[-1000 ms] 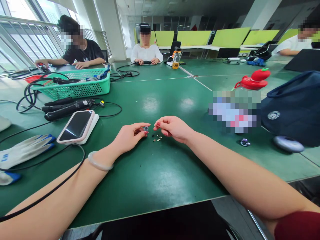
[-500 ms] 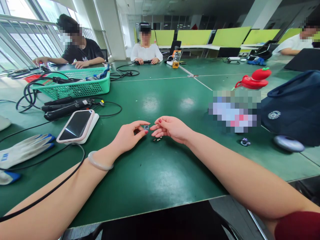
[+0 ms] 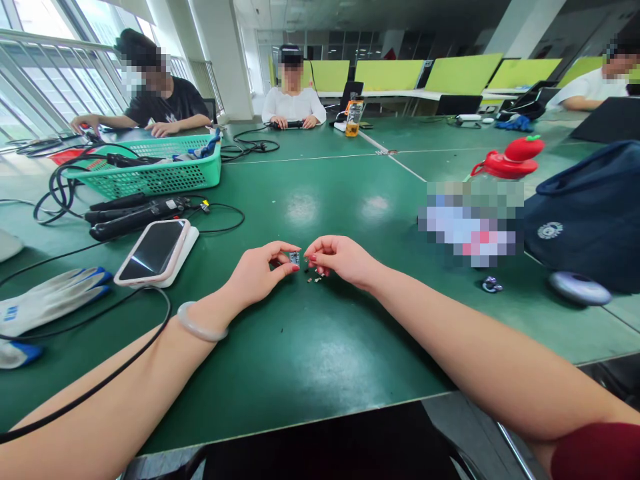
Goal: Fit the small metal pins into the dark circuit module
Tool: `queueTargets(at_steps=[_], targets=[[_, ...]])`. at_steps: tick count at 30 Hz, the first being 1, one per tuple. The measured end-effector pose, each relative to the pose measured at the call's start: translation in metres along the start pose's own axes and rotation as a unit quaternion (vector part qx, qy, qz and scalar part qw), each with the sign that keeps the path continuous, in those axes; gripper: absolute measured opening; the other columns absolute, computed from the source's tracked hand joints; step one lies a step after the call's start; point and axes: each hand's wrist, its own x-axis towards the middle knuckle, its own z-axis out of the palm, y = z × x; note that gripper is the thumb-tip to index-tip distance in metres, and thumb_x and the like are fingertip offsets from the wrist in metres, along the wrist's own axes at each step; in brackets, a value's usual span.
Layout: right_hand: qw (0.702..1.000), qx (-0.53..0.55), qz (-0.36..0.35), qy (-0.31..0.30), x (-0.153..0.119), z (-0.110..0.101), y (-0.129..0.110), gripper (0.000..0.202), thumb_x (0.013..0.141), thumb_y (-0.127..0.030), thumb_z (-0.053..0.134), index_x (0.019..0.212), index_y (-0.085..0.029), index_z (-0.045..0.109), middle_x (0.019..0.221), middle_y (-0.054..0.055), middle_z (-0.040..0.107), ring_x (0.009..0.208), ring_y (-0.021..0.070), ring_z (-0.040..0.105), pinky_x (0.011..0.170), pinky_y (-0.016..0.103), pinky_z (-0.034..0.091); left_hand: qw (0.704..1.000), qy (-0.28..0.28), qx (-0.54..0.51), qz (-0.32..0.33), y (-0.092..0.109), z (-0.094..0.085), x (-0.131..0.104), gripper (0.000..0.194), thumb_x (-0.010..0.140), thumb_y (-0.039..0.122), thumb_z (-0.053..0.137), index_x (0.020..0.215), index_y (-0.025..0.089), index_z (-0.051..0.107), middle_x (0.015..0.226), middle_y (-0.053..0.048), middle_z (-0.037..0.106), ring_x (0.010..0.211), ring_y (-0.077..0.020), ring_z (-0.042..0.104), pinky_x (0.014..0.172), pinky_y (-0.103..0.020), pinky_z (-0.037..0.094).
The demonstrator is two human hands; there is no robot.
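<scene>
Between the thumb and forefinger of my left hand is a small square circuit board, held upright just above the green table. My right hand is close on its right, thumb and forefinger pinched together. Something tiny shows at those fingertips, too small to make out. Under the right fingers, several tiny pieces lie on the table.
On the left are a phone, gloves, black handheld devices, cables and a green basket. A dark bag, a red-lidded bottle and a white oval object stand right. People sit around the table.
The fingers of my right hand have closed from a looser, spread pose into a pinch pointing down and left. The board in my left hand has turned slightly to show more of its face.
</scene>
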Motion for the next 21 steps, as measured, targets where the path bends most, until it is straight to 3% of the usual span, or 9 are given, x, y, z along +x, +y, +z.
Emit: queueTargets(at_steps=[10,21], targets=[[0.998,-0.052,-0.009,0.024,0.0023,0.0009,0.0028,0.006,0.071,-0.009,0.060,0.073,-0.014,0.057,0.058,-0.002,0.060,0.050,0.0065,0.054,0.054,0.021,0.047,1.000,0.002,0.015,-0.004,0.0001,0.0005,0.0009,0.032,0.076,0.036,0.062,0.104,0.022,0.062,0.074,0.001,0.068,0.070,-0.0143,0.060,0.073,-0.027,0.046],[0.959,-0.251,-0.125,0.047,-0.0042,0.0077,0.0047,0.014,0.075,-0.010,0.058,0.083,-0.020,0.052,0.074,-0.002,0.070,0.067,0.0108,0.064,0.069,0.025,0.047,0.997,-0.021,0.067,0.021,0.0075,0.0008,-0.0024,0.032,0.077,0.036,0.060,0.108,0.025,0.063,0.075,0.003,0.069,0.063,-0.0119,0.058,0.067,-0.024,0.044]])
